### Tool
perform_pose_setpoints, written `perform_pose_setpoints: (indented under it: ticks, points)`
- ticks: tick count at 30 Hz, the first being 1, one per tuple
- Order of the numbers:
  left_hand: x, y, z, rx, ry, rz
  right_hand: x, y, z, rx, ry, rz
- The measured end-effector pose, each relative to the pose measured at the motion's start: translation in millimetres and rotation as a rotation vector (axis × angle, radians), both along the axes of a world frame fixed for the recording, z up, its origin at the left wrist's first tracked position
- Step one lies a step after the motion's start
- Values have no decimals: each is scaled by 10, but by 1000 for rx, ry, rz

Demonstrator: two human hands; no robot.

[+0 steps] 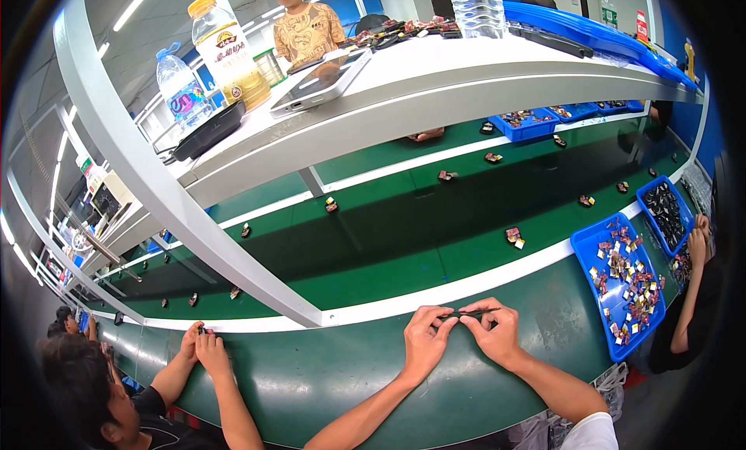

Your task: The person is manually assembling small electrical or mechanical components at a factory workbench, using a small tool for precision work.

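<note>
Above the green worktop, my left hand and my right hand meet fingertip to fingertip. Both are closed in a pinch on a thin dark piece that spans the gap between them. A slim dark end also sticks out past my right fingers. Most of the piece is covered by my fingers, so its kind cannot be made out. To the right of my right hand, a blue tray holds many small red, yellow and white parts.
Small parts lie spaced along the dark belt and its green borders. Another blue tray of black pieces stands far right, by a co-worker's hand. A second co-worker's hands work at left. A white post supports the shelf.
</note>
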State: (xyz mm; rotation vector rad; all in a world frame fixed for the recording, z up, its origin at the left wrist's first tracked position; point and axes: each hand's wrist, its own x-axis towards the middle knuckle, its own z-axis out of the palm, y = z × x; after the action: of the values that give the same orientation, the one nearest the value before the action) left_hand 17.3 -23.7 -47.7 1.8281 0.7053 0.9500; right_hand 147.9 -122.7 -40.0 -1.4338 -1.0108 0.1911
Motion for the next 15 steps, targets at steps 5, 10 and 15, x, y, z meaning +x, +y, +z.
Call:
perform_pose_setpoints:
  ticks: [5, 10, 15]
  points:
    - [-2, 4, -22, -10, 0, -4, 1, -8, 10, 1, -1, 6]
    - [7, -5, -2, -7, 8, -1, 11, -4, -4, 12, -14, 5]
    - [6, -7, -2, -14, 1, -6, 10, -5, -16, 23, -26, 0]
